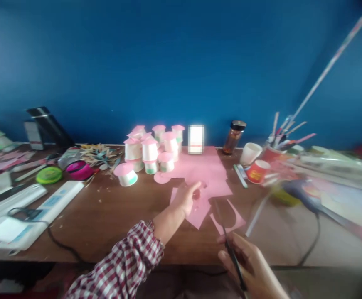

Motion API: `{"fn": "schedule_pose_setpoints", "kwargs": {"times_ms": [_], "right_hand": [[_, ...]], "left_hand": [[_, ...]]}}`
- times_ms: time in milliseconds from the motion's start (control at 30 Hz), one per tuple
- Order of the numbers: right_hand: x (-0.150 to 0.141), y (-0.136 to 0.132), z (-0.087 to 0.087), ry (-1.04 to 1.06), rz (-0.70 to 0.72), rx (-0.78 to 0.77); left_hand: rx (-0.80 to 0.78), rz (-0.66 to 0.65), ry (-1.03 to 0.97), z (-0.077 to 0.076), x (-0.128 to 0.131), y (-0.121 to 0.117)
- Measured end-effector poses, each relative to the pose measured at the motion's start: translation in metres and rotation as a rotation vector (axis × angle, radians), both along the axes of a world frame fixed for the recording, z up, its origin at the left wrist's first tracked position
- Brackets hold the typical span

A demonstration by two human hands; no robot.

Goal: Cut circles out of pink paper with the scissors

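My left hand [189,198] reaches over the pink paper [204,211] with curled fingers that appear to pinch it; blur softens the fingertips. Slim dark scissors [233,251] are gripped in my right hand [249,262] near the table's front edge, their narrow tip blurred and angled up and left. Close beyond the tip lies a pink paper offcut [230,228] with a curved cut-out. More pink paper [210,166] spreads behind my left hand. A pink paper disc [162,177] lies beside several white paper cups [150,150] with pink paper tops, some of them stacked.
To the right stand a brown-filled jar [233,139], a white cup [251,153], a red cup [258,171] and a tool holder [272,154]. On the left are a power strip [52,207], green [49,175] and magenta [79,169] round containers, and wood shavings [98,155].
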State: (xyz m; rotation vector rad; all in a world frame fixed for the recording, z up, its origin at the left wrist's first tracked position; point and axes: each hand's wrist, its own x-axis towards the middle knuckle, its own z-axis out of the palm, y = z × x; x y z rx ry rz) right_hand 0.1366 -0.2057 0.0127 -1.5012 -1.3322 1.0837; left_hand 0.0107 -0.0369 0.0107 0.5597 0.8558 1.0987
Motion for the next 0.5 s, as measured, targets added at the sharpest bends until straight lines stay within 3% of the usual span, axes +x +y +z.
{"fn": "schedule_pose_setpoints", "kwargs": {"times_ms": [167, 267, 367, 500], "right_hand": [[0.016, -0.008, 0.001, -0.074, -0.076, 0.034], [0.029, 0.003, 0.009, -0.024, -0.148, 0.075], [0.052, 0.026, 0.039, -0.074, -0.275, 0.242], [0.084, 0.047, 0.105, -0.255, -0.468, 0.622]], "left_hand": [[0.019, -0.060, -0.149, 0.001, 0.007, 0.029], [-0.011, -0.059, -0.194, -0.002, 0.002, 0.035], [-0.064, -0.055, -0.199, -0.006, -0.003, 0.033], [-0.052, -0.069, -0.191, -0.009, -0.007, 0.032]]}}
